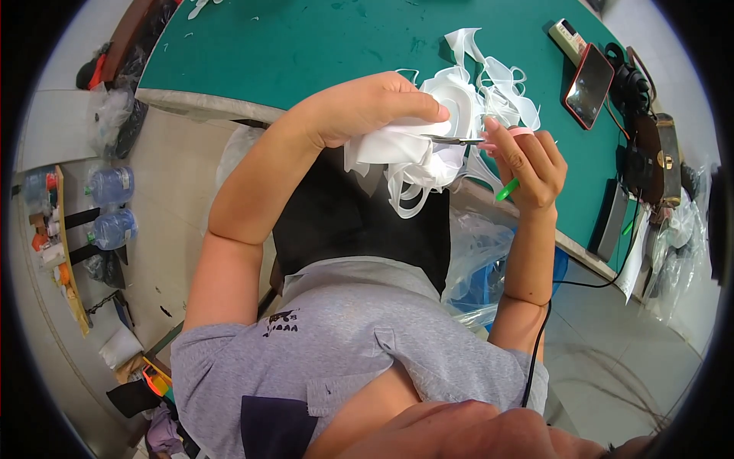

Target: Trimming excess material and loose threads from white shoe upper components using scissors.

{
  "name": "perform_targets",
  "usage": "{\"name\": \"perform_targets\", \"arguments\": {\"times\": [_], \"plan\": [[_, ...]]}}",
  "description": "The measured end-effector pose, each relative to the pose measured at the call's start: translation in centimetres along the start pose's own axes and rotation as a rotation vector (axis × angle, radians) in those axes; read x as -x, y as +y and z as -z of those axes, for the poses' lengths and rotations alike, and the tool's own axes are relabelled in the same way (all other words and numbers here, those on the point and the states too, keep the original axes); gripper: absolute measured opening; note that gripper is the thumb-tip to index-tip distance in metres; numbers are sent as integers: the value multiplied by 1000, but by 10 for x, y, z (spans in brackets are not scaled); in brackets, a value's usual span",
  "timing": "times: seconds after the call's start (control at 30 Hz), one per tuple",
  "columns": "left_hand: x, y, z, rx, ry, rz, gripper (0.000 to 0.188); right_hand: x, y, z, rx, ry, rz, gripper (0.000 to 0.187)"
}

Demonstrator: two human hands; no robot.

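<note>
My left hand [386, 111] is closed on a bunched white fabric piece [394, 145], thumb on top, at the near edge of the green table. Narrow white straps or loops hang from the fabric. In my right hand [531, 164] is a pair of scissors [459, 141] with pink handles, the blades pointing left against the white fabric. Whether the blades are apart is hard to see. A bright green stick-like piece [507, 190] juts out below the right fingers; what it belongs to is hidden. More white fabric pieces [508, 92] with curved shapes and straps lie on the table just beyond both hands.
On the right of the green table [306, 53] lie a red-edged phone [590, 84], a pale remote-like device [567, 40] and a dark brown bag [664, 157]. A black cable [589, 284] runs beside my right arm. Clear plastic bags [478, 252] hang under the table edge.
</note>
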State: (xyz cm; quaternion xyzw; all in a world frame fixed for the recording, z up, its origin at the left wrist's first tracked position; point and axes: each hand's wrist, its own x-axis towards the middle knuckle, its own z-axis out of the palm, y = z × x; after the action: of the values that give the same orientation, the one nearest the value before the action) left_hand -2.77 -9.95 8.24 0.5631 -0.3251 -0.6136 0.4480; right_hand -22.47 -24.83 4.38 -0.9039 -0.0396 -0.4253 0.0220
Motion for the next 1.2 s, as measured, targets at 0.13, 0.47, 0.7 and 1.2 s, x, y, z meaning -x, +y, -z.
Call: {"name": "perform_targets", "arguments": {"times": [0.13,0.47,0.7,1.2], "plan": [[1,3,-1,15,4,3,30,2,0,-1,6,10,5,45],[-2,0,0,8,25,15,30,4,0,0,36,-2,8,45],[-4,-6,4,-2,9,21,31,3,-1,-1,61,0,3,45],[10,-2,-16,25,151,-162,34,-35,-55,0,-922,-71,-1056,26]]}}
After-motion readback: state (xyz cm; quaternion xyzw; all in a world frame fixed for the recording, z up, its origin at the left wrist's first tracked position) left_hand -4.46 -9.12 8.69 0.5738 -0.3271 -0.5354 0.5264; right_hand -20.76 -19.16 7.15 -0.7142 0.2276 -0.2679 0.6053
